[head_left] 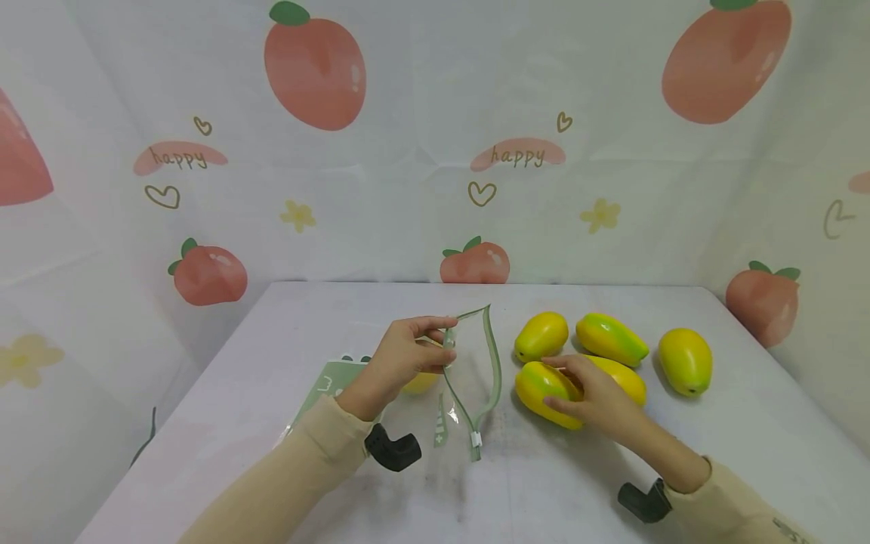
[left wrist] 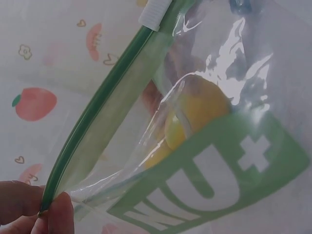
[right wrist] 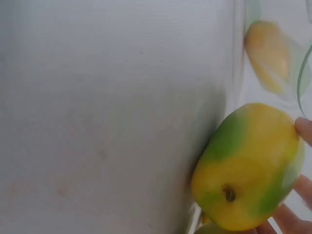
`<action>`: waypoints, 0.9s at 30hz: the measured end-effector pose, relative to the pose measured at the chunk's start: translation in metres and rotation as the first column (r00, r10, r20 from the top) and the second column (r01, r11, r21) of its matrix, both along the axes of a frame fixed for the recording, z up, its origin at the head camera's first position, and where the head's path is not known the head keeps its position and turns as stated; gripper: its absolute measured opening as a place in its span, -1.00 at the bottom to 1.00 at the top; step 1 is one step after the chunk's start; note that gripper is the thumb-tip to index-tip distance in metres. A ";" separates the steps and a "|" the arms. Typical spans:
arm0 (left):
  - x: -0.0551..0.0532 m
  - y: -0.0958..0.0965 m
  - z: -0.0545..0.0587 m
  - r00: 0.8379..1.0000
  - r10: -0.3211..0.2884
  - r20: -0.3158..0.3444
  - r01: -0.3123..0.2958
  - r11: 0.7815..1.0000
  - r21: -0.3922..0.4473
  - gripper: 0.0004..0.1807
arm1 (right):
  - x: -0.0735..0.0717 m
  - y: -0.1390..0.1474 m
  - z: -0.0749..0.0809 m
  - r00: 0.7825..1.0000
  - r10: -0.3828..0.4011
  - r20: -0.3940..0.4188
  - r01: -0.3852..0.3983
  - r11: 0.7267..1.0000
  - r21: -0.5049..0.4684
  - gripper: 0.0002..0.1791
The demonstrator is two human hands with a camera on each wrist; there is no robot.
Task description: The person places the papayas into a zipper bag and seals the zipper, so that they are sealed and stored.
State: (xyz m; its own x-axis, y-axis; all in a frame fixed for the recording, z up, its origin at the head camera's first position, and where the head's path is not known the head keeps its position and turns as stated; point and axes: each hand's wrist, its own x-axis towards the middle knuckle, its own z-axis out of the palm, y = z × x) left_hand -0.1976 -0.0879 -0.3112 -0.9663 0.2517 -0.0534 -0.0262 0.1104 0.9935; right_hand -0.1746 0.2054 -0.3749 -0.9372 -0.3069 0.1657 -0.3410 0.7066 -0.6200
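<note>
My left hand (head_left: 406, 357) pinches the green zip edge of a clear zip bag (head_left: 495, 370). Its mouth gapes toward the right, with a white slider at the lower end. In the left wrist view, the bag (left wrist: 195, 183) shows a green printed panel with white lettering. A yellow mango (right wrist: 268, 53) shows through the clear plastic in the right wrist view. To the right of the bag, my right hand (head_left: 598, 397) grips a yellow-green mango (head_left: 537, 391), thumb on the near side and fingers over the top. That mango is low at the table, outside the bag.
Behind and beside my right hand lie more mangoes: one at the back (head_left: 541, 336), a greener one (head_left: 612, 338), one partly hidden (head_left: 621, 380) and one farther right (head_left: 685, 361). Green printed plastic (head_left: 333, 381) lies flat beyond my left forearm on the white table (head_left: 224, 431).
</note>
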 end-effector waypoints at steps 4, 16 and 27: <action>0.000 0.000 0.000 1.000 -0.002 -0.004 0.002 1.000 -0.003 -0.48 | 0.000 0.000 -0.002 1.000 0.012 0.020 -0.012 1.000 0.026 -0.35; 0.001 0.000 0.001 1.000 -0.004 -0.001 0.004 1.000 0.004 -0.48 | 0.006 -0.004 -0.004 0.999 0.022 0.043 -0.026 0.995 0.094 -0.20; 0.000 0.000 0.000 1.000 0.005 0.011 -0.005 1.000 0.004 -0.46 | 0.008 -0.009 -0.003 0.998 0.006 0.063 -0.013 0.993 0.115 -0.18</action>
State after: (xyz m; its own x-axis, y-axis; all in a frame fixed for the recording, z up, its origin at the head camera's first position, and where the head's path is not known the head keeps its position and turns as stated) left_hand -0.1973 -0.0877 -0.3116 -0.9668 0.2474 -0.0634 -0.0379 0.1065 0.9936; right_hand -0.1664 0.1968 -0.3783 -0.9416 -0.3294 0.0697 -0.3110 0.7718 -0.5546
